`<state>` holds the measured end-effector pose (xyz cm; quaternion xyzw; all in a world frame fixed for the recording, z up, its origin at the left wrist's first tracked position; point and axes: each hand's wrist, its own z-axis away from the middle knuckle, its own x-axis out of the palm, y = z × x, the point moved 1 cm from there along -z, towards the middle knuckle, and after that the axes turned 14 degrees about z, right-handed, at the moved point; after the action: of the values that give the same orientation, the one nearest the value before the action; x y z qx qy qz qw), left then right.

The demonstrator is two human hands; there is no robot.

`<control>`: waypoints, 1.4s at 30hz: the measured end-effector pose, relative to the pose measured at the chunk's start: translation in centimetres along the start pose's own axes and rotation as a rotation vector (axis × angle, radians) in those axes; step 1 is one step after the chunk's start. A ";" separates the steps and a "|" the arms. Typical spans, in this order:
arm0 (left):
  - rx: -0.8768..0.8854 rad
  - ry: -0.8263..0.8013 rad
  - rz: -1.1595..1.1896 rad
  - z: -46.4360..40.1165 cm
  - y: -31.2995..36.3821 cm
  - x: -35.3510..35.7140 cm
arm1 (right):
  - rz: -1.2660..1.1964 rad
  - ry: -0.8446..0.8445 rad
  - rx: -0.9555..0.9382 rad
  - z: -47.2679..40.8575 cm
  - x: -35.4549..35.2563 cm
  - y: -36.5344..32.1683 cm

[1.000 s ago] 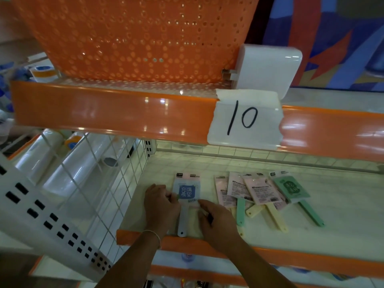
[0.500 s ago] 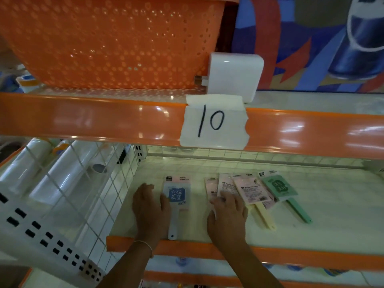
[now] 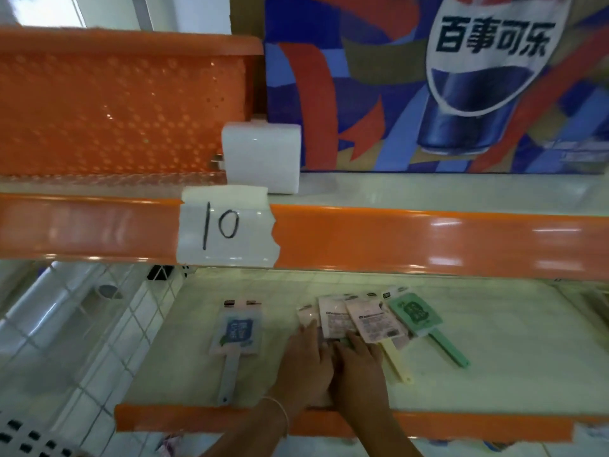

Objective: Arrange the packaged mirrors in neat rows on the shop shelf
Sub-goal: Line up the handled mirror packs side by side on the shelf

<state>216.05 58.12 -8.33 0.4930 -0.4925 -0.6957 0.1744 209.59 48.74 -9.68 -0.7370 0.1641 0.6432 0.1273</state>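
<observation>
One blue mirror (image 3: 238, 328) lies straight on the shelf (image 3: 494, 367), and my fingers (image 3: 309, 328) press flat on the overlapping pile (image 3: 365, 319) not yet sorted.

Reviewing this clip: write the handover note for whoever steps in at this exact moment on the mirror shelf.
Left hand and right hand lie side by side on the near edge of the overlapping pile of packaged mirrors; fingers look fairly flat, so I cannot tell if either grips a pack.
Blue-label mirror lies alone to the left, handle toward the shelf's front lip: placed.
Green mirror sits tilted at the pile's right end.
Left to do: separate the pile and lay each pack straight beside the blue one.
</observation>
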 end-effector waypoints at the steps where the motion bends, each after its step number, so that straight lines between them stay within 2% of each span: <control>1: 0.019 -0.018 -0.136 -0.2 0.1 0.4 | -0.010 0.007 0.051 0.1 0.2 0.8; 3: 0.092 -0.006 -0.296 -0.2 0.3 1.0 | -0.081 0.011 0.151 0.4 0.1 2.8; 6: 0.167 0.110 -0.394 -0.1 0.3 1.6 | -0.063 0.010 0.187 0.9 -0.4 5.8; 9: 0.143 0.160 -0.447 0.1 0.9 2.4 | -0.084 -0.007 0.206 0.8 0.0 7.8; 17: -0.010 0.072 -0.683 -0.1 2.7 4.9 | -0.133 0.159 0.161 1.0 0.1 8.1; 23: -0.035 -0.058 -0.855 0.7 4.9 3.9 | -0.162 0.194 0.134 1.5 -0.6 7.9; 26: -0.089 -0.100 -0.928 0.5 5.5 3.4 | -0.167 0.153 0.130 1.7 -0.5 8.0; 29: -0.088 -0.084 -0.834 0.1 5.3 2.1 | -0.179 0.119 0.118 1.5 -0.1 7.7; 32: -0.059 -0.035 -0.670 -0.1 5.0 0.4 | -0.295 0.137 0.116 1.1 -0.8 6.5; 34: -0.067 0.046 -0.470 0.1 4.6 -0.9 | -0.473 0.108 0.143 1.1 -1.9 5.4; 38: -0.065 0.214 -0.010 0.7 3.4 -3.0 | -0.686 -0.131 0.186 0.5 -2.6 2.8; 42: -0.224 0.252 0.529 1.2 3.2 -4.0 | -1.015 -0.336 0.365 -1.1 -3.3 0.4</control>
<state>216.03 60.25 -3.49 0.4079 -0.4982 -0.6095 0.4625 210.05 48.17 -6.22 -0.5771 -0.1249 0.5710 0.5704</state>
